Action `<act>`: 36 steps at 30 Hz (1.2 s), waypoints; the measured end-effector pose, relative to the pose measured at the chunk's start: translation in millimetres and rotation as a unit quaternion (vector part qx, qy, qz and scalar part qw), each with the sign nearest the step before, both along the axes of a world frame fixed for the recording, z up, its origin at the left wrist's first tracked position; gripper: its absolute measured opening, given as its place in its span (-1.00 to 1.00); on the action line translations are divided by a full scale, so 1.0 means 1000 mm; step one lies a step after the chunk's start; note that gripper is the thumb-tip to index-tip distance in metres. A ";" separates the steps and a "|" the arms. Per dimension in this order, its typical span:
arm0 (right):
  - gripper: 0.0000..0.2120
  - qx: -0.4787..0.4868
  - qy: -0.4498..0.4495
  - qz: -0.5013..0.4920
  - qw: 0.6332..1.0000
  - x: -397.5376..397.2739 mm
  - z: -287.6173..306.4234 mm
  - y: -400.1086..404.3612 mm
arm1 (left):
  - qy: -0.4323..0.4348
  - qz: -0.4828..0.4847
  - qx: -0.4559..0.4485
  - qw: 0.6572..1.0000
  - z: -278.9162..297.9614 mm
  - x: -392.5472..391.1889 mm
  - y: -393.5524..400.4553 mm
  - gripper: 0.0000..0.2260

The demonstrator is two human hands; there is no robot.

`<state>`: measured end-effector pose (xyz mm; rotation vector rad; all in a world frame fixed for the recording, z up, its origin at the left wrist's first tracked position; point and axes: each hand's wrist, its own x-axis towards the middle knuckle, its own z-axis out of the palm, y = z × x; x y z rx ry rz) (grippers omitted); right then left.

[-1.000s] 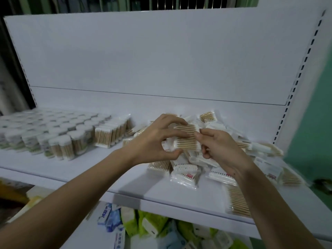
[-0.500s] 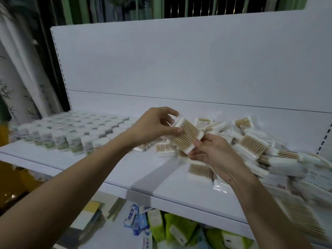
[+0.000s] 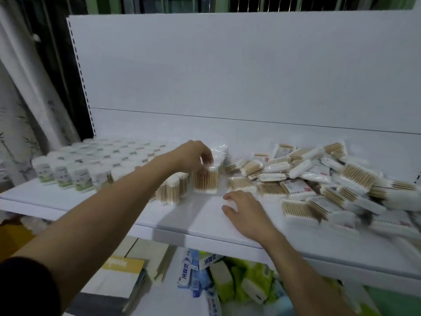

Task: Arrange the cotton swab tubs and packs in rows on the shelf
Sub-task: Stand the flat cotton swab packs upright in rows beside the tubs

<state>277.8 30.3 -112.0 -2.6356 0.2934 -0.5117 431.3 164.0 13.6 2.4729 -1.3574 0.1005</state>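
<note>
Tubs are ranked in rows at shelf left. One pack is pinched upright by left hand beside standing packs. Right hand is spread, empty. Loose heap is judged unsorted.

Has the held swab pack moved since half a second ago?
Yes. The left hand carried the swab pack left from above the loose pile to the standing row.

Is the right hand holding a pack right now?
No, the right hand hangs open over the bare shelf; only the left hand pinches a pack.
</note>
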 end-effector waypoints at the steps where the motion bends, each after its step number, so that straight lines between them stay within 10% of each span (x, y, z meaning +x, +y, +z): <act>1: -0.69 -0.006 0.010 -0.007 1.000 0.001 0.000 0.000 | -0.009 -0.003 0.005 1.000 -0.002 0.006 -0.003 -0.74; 22: -0.85 0.003 -0.038 -0.031 0.999 0.008 -0.005 0.000 | -0.209 -0.024 -0.070 0.975 -0.042 0.006 -0.010 -0.57; 36: -0.82 0.077 -0.169 -0.151 0.971 -0.108 0.018 -0.020 | 0.141 -0.138 -0.284 0.938 -0.095 -0.124 -0.054 -0.80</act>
